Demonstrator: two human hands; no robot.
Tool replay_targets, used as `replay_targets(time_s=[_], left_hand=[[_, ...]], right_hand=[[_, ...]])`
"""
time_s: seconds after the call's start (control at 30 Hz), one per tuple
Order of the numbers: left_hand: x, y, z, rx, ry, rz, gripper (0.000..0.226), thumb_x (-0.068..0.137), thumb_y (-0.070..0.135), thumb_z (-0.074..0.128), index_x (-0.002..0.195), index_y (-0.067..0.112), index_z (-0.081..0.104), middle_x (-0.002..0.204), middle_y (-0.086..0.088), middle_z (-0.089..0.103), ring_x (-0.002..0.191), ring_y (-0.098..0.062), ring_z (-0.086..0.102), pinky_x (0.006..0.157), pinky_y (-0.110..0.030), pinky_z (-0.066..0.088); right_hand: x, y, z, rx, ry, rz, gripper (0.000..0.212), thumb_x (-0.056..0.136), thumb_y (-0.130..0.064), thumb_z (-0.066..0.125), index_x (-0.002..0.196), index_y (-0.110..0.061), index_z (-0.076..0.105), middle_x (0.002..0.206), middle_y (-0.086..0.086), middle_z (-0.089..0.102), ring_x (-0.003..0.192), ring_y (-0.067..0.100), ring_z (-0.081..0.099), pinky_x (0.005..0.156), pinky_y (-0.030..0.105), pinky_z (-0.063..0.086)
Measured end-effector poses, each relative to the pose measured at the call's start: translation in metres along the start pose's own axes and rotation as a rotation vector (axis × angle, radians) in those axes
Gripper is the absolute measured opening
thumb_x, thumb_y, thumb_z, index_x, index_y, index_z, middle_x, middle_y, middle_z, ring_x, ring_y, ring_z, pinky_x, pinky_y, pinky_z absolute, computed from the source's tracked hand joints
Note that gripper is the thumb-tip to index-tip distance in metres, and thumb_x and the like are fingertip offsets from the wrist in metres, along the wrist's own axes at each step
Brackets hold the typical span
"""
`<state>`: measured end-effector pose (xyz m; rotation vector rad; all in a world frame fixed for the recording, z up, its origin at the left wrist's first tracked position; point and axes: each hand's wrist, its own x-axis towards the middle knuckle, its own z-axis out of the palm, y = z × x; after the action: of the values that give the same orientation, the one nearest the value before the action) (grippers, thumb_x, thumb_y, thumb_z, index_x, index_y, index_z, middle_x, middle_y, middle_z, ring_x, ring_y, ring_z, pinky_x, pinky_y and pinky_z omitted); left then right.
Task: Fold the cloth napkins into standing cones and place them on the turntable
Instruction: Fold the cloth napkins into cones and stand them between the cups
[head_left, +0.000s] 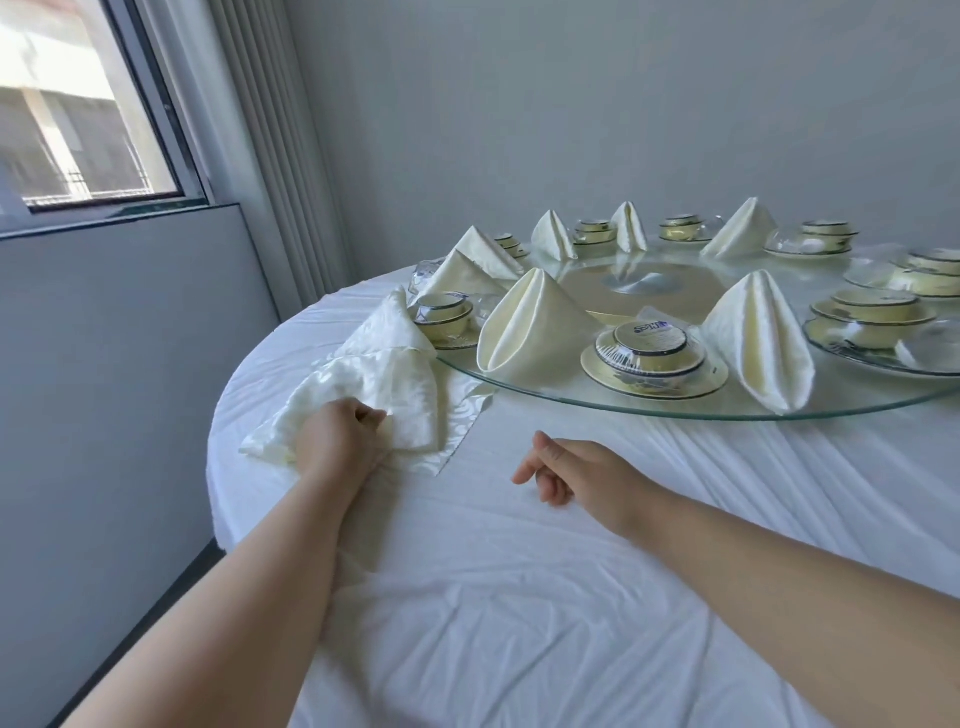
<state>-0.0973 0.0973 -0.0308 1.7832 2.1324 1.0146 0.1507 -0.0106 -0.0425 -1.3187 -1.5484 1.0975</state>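
Turntable (649, 408): clear, glossy glass. Folded napkins (530, 322): cream cloth with a woven damask pattern and slight sheen; tablecloth (571, 571): white matt fabric, creased. Bowl set (652, 345): glazed ceramic under shiny plastic wrap.

Two bare forearms, left hand (340, 441) and right hand (576, 475) ungloved, no sleeves.

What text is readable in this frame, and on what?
Blue print on the label under the plastic wrap on the nearest bowl set: too blurred to read.
No other words, numbers or signs show on the folded napkins, the glass turntable or the other dishes.
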Motion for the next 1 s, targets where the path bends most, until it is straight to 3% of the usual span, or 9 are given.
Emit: replay_targets(time_s=[0.23,0.37,0.47,0.57,0.67,0.77,0.83,0.9,1.0], left_hand=[[-0.03,0.034,-0.037,-0.114,0.093,0.127,0.024,0.094,0.034,0.054,0.08,0.015,0.06,0.078,0.0,0.062,0.08,-0.025,0.055,0.063,-0.032,0.039],[-0.069,0.068,-0.051,-0.23,-0.02,0.324,0.022,0.093,0.029,0.057,0.075,0.017,0.058,0.066,0.004,0.056,0.064,-0.017,0.051,0.057,-0.029,0.035],[-0.109,0.085,-0.05,-0.472,-0.232,0.324,0.027,0.094,0.027,0.059,0.07,0.014,0.058,0.052,0.008,0.049,0.041,-0.005,0.038,0.042,-0.021,0.03],[-0.142,0.094,-0.044,-0.774,-0.501,0.173,0.025,0.091,0.029,0.063,0.079,0.007,0.06,0.056,-0.002,0.05,0.046,-0.012,0.042,0.047,-0.019,0.036],[-0.162,0.093,-0.048,-1.097,-0.856,-0.027,0.027,0.085,0.029,0.062,0.087,0.002,0.063,0.07,-0.015,0.062,0.058,-0.023,0.058,0.059,-0.032,0.05],[-0.175,0.084,-0.059,-1.093,-1.153,-0.091,0.035,0.089,0.029,0.051,0.074,0.006,0.071,0.067,-0.012,0.066,0.056,-0.02,0.064,0.056,-0.027,0.054],[-0.175,0.079,-0.059,-1.009,-1.1,-0.079,0.043,0.088,0.04,0.046,0.072,0.008,0.07,0.064,-0.007,0.061,0.053,-0.016,0.057,0.051,-0.023,0.048],[-0.165,0.075,-0.057,-0.928,-0.805,-0.018,0.046,0.093,0.043,0.042,0.08,0.007,0.067,0.069,-0.006,0.056,0.058,-0.016,0.052,0.05,-0.023,0.043],[-0.14,0.058,-0.051,-0.373,-0.228,0.254,0.036,0.099,0.041,0.04,0.098,0.018,0.067,0.104,-0.003,0.061,0.099,-0.021,0.055,0.083,-0.031,0.042]], right_hand=[[-0.004,-0.01,-0.001,0.036,0.021,0.028,0.05,0.1,-0.043,0.035,0.1,-0.004,0.067,0.069,0.002,0.054,0.061,0.012,0.049,0.058,0.016,0.041],[0.002,-0.036,-0.003,0.133,0.129,0.139,0.048,0.099,-0.052,0.031,0.108,-0.012,0.056,0.081,0.009,0.06,0.07,0.019,0.055,0.063,0.028,0.044],[0.0,-0.048,0.001,0.334,0.189,0.229,0.053,0.094,-0.064,0.031,0.121,-0.02,0.044,0.097,0.016,0.057,0.077,0.028,0.059,0.064,0.034,0.051],[-0.004,-0.041,0.007,0.381,0.218,0.323,0.059,0.086,-0.074,0.028,0.124,-0.032,0.045,0.113,0.019,0.059,0.088,0.033,0.064,0.075,0.04,0.057],[-0.005,-0.028,0.004,0.249,0.429,0.291,0.061,0.089,-0.069,0.028,0.133,-0.03,0.042,0.132,0.014,0.053,0.118,0.033,0.053,0.102,0.045,0.044],[-0.013,-0.026,-0.012,-0.063,0.648,0.338,0.065,0.095,-0.061,0.026,0.14,-0.015,0.039,0.14,0.014,0.036,0.132,0.029,0.032,0.109,0.038,0.025],[-0.014,-0.022,-0.019,-0.206,0.599,0.426,0.072,0.094,-0.063,0.023,0.141,-0.01,0.038,0.141,0.015,0.031,0.132,0.031,0.03,0.108,0.039,0.025],[-0.014,-0.019,-0.023,-0.308,0.573,0.479,0.076,0.093,-0.065,0.025,0.139,-0.006,0.039,0.14,0.015,0.031,0.131,0.031,0.032,0.106,0.041,0.028],[-0.017,-0.014,-0.027,-0.415,0.618,0.492,0.073,0.092,-0.064,0.033,0.136,-0.007,0.041,0.139,0.011,0.03,0.129,0.029,0.03,0.102,0.041,0.031]])
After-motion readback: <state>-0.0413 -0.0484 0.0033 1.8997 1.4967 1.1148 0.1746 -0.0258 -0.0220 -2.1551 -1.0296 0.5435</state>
